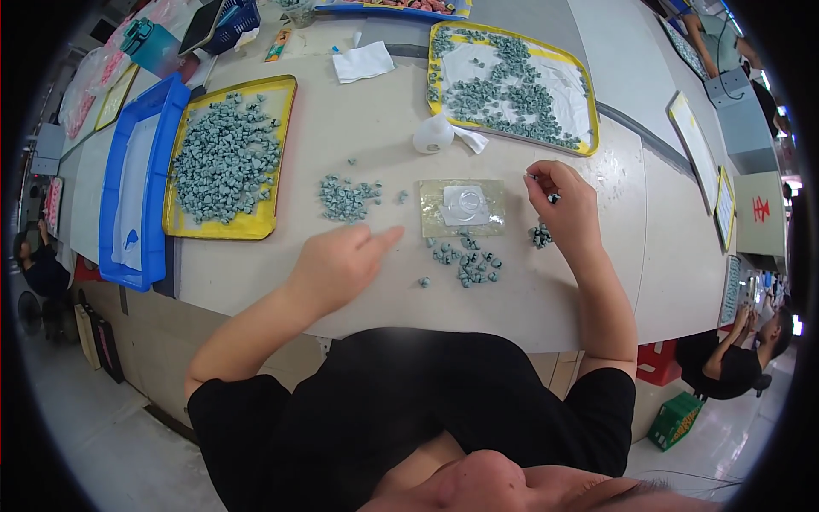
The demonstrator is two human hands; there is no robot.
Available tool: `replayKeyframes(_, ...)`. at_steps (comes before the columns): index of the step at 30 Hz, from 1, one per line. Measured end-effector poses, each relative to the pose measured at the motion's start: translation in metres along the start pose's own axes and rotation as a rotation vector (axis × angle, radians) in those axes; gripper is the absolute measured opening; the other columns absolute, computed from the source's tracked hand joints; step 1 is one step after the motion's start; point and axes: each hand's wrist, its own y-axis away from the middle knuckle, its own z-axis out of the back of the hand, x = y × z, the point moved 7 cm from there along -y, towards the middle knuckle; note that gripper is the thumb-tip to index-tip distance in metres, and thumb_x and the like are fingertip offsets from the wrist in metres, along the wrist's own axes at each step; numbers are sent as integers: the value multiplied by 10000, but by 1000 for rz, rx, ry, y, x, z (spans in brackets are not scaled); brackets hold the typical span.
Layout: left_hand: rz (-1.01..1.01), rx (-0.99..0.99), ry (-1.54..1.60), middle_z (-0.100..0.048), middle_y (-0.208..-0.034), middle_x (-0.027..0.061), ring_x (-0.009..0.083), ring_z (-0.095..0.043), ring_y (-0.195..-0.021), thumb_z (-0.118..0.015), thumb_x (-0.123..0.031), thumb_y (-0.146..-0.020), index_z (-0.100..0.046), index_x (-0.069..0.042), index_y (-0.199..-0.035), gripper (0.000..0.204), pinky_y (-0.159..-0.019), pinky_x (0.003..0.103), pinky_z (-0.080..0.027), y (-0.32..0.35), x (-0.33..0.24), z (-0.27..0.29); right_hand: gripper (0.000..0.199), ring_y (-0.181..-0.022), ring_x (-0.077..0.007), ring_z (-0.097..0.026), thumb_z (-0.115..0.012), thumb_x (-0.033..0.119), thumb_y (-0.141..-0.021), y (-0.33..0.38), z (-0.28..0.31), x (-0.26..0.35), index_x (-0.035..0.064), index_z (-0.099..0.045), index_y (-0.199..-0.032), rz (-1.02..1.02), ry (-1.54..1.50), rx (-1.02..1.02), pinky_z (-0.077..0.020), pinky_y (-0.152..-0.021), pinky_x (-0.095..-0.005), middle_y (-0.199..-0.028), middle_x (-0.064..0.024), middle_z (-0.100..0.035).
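As a person in a black T-shirt point(444, 388) works at a pale desk point(367, 128), the right hand point(565, 205) is poised on the right with thumb and forefinger apparently pinched on a small blue-green piece point(534, 177), mostly hidden by the fingertips. The left hand point(337, 263), nearer and to the left, has its forefinger stretched to the right; nothing shows in its grasp, though whether the folded fingers conceal anything cannot be told.

Similar pieces lie in a left cluster point(344, 198), a near cluster point(474, 266) on the near side of a translucent square pad point(432, 224), and a right cluster point(540, 235) just beside the right hand. More fill a yellow tray point(266, 220) at left and scatter over white paper point(554, 81) in a yellow-rimmed tray point(594, 119) at far right.

Judging by their size against the fingers, the pieces should be light, and their blocky shape suggests they are stiff. A gentle pinch across opposite sides, one at a time, would probably serve best; smooth faces could slip or roll, and fragility is hard to judge. The glossy pad may prove slick and is likely best held by its bare edges, away from the white square point(452, 218) at its middle.
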Motion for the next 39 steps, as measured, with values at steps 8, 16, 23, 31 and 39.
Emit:
replayKeyframes(8, -141, 40, -319, -406, -621, 28, 174, -469, -530, -573, -50, -635, -600, -75, -1163, 529, -449, 302, -401, 47, -32, -4, 129, -679, -149, -627, -638, 38, -792, 20, 4, 22, 13, -606, -914, 41, 0, 9, -503, -615, -251, -807, -77, -627)
replayKeyframes(16, 93, 23, -496, -467, -674, 35, 179, -501, -567, -575, -90, -677, -568, 13, -1158, 492, -477, 302, -427, 133, -26, 37, 128, -676, -151, -624, -637, 35, -793, 41, 5, 47, 11, -604, -914, 41, 3, 35, -501, -615, -252, -813, -82, -631)
replayKeyframes(23, 867, -2, -889, -501, -694, 82, 236, -546, -597, -580, -99, -720, -474, 11, -1254, 556, -521, 354, -471, 270, 4, 93, 134, -661, -131, -606, -642, 44, -799, 58, -7, 79, 1, -609, -921, 44, 21, 48, -484, -609, -244, -803, -76, -629)
replayKeyframes(31, 684, 247, -563, -518, -623, 54, 228, -558, -514, -565, -72, -711, -321, -139, -1408, 741, -462, 363, -475, 216, -49, 83, 128, -653, -123, -599, -640, 51, -807, 86, -8, 112, -1, -609, -919, 14, 0, 56, -480, -609, -243, -800, -79, -629)
replayKeyframes(39, 508, 345, -510, -533, -543, 51, 203, -553, -447, -514, -84, -727, -290, -41, -1404, 715, -412, 335, -467, 175, -65, 52, 125, -642, -132, -590, -634, 44, -807, 92, -6, 121, -6, -603, -918, 59, 13, 76, -479, -605, -249, -799, -87, -625)
